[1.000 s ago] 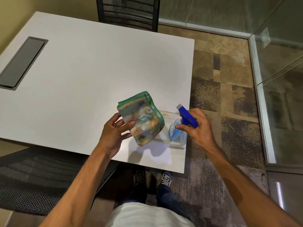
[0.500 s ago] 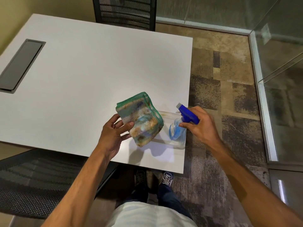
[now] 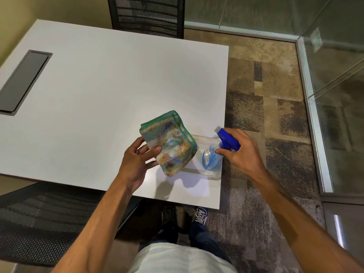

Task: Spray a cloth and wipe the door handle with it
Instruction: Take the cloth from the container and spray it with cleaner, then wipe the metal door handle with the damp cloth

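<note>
A folded cloth (image 3: pixel 171 143), mottled brown and blue with a green hem, is held up over the near right corner of the white table (image 3: pixel 110 99). My left hand (image 3: pixel 137 160) grips its lower left edge between thumb and fingers. My right hand (image 3: pixel 239 152) is wrapped around the neck of a clear spray bottle (image 3: pixel 211 157) with a blue trigger head (image 3: pixel 226 139). The nozzle points left toward the cloth, a short gap away. The bottle hangs over a clear plastic tray (image 3: pixel 204 173) at the table's right edge. No door handle is in view.
A grey cable hatch (image 3: pixel 23 81) is set into the table's left side. Black mesh chairs stand at the far side (image 3: pixel 147 15) and at the near left (image 3: pixel 45 219). Glass wall panels with metal frames (image 3: pixel 315 123) run along the right, beyond patterned carpet.
The cloth and the bottle stay almost where they were. The view has shifted slightly, and my right hand with the bottle has edged a little lower toward the tray.
</note>
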`<action>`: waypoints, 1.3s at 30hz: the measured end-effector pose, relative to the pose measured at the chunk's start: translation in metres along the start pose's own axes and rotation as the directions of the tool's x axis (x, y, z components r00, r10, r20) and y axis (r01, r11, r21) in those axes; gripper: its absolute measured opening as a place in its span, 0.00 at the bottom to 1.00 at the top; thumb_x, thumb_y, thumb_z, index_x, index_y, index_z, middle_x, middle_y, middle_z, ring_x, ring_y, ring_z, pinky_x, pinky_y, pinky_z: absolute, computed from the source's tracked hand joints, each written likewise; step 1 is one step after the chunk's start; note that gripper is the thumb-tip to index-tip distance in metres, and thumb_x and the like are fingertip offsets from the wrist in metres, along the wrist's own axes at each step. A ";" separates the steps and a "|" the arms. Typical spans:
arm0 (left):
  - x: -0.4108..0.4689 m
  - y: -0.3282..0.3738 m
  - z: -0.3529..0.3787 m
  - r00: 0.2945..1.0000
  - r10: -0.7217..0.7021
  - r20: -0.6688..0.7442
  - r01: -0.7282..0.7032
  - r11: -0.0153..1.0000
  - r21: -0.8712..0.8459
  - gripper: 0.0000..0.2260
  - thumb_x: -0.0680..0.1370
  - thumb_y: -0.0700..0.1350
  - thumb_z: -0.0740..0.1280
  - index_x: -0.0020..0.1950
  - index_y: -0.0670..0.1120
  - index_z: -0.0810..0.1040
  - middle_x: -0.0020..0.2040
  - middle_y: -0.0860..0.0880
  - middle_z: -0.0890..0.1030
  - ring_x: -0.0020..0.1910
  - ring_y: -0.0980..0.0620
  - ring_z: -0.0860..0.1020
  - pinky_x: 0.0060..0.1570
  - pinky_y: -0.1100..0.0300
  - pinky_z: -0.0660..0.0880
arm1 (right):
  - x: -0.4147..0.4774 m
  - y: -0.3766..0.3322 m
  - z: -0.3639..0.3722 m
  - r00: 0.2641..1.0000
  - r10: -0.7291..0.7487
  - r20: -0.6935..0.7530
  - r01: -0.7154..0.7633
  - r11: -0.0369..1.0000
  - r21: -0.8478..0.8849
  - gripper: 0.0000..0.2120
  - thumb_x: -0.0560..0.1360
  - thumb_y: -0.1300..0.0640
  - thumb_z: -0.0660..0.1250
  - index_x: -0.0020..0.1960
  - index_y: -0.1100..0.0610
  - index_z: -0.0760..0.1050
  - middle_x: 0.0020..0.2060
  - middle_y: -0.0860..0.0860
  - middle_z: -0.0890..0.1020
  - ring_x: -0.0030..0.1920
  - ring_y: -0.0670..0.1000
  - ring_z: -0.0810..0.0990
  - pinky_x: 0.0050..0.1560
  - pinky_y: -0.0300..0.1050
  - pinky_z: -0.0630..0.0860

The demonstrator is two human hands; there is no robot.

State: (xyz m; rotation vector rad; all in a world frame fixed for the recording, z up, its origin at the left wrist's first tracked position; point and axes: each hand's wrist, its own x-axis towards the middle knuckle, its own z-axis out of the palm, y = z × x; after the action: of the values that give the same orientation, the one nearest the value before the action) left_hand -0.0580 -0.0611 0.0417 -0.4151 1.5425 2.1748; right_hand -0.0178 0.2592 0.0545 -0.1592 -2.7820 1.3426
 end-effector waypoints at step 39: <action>-0.065 0.117 0.109 0.824 0.095 0.558 -0.362 0.846 0.391 0.28 0.69 0.49 0.80 0.68 0.55 0.80 0.61 0.46 0.86 0.59 0.41 0.85 0.57 0.45 0.82 | -0.098 -0.144 -0.082 0.955 0.232 -0.184 -0.053 0.746 0.663 0.17 0.66 0.63 0.81 0.53 0.54 0.83 0.47 0.52 0.89 0.48 0.53 0.89 0.49 0.51 0.87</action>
State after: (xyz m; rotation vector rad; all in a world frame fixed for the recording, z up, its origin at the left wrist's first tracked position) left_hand -0.0617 -0.0026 0.2042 0.5247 1.7825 1.7435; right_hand 0.0762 0.2226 0.2184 -0.4797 -1.9677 2.0701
